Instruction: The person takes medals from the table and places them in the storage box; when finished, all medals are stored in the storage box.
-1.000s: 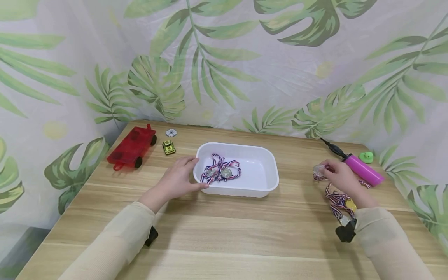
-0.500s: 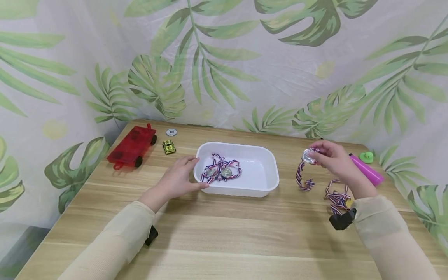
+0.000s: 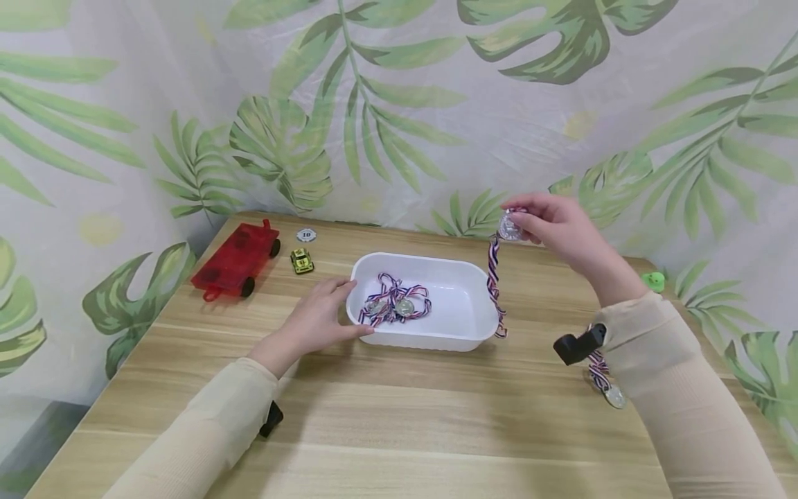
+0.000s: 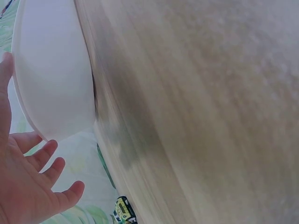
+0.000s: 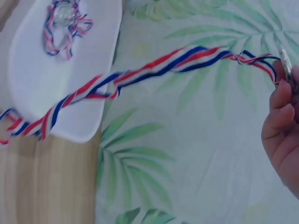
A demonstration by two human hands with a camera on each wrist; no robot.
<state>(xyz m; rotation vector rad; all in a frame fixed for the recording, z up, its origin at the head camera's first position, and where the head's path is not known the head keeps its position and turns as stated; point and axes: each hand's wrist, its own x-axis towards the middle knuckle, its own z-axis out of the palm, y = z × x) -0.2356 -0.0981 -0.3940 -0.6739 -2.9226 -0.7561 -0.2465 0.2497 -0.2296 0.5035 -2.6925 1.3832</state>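
Tabletop [image 3: 399, 423]: light wood-grain laminate, planks running left to right, rectangular, evenly lit, soft shadows. Backdrop [image 3: 436, 118]: pale, lightly creased fabric printed with large green palm and monstera leaves, hung along the tabletop's far edge and down both side edges, meeting at the far corners.

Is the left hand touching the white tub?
Touching. In the head view the left hand rests its fingers against the near left end of the white tub; no gap shows between them.
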